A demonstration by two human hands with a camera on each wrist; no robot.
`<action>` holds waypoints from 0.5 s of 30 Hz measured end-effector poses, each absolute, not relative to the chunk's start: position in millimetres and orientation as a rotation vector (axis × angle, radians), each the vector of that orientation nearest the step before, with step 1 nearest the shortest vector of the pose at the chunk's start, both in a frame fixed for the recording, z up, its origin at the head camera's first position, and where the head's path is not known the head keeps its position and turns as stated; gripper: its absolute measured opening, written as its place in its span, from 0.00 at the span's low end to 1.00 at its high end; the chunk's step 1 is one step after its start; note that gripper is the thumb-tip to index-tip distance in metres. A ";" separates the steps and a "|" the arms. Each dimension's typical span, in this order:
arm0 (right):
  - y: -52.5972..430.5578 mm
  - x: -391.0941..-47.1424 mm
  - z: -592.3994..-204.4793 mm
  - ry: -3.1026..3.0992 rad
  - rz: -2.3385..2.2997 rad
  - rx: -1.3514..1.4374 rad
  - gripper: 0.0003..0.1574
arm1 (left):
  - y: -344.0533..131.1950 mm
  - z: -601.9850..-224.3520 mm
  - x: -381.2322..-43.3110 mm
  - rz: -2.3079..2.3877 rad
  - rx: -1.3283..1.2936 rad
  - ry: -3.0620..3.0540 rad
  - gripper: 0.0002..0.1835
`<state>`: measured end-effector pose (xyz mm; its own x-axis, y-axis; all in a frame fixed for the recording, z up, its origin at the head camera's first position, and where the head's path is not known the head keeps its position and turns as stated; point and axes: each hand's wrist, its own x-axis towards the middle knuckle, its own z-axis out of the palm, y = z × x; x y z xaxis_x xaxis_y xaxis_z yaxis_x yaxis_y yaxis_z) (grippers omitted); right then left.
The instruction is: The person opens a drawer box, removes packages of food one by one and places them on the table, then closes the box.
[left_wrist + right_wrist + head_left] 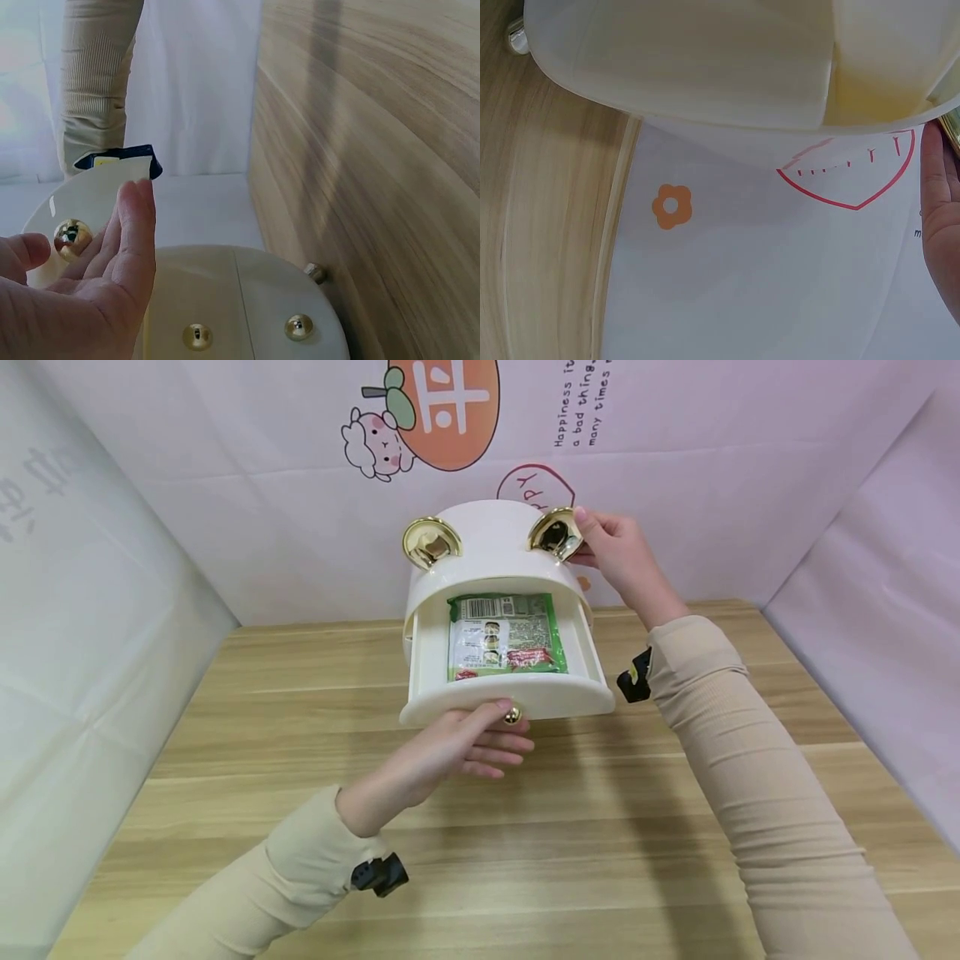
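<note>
A white drawer box [491, 518] with two gold dish-shaped ears stands by the back wall. Its top drawer [442, 697] is pulled out and holds a green printed packet [506, 635]. My left hand [457, 739] has the drawer's round gold knob [73, 236] between thumb and index finger, the other fingers stretched out below. At the box's right gold ear [557, 533], my right hand [618, 552] grips the rim, thumb in front and fingers behind. The right wrist view shows part of that hand [941, 195] at the right edge, beside the box's side.
Lower drawer fronts with gold knobs [197, 336] show under the pulled-out drawer. The box stands on a wood-grain table [540, 860]. A white printed cloth [300, 527] hangs behind it, close to the ears and right hand. Black wrist cameras [380, 874] sit on both sleeves.
</note>
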<state>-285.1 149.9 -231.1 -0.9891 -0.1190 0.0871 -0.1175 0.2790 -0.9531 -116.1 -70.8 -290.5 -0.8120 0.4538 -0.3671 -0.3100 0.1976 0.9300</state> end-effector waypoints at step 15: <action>150.0 -285.3 -231.6 2.514 -1.868 -0.233 0.35 | -82.1 -274.8 -114.3 1.390 0.348 1.844 0.25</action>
<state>-285.3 150.0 -231.6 -0.9890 -0.1193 0.0879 -0.1186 0.2815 -0.9522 -114.3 -82.1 -274.8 -0.6548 0.6286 -0.4197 -0.2306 0.3626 0.9030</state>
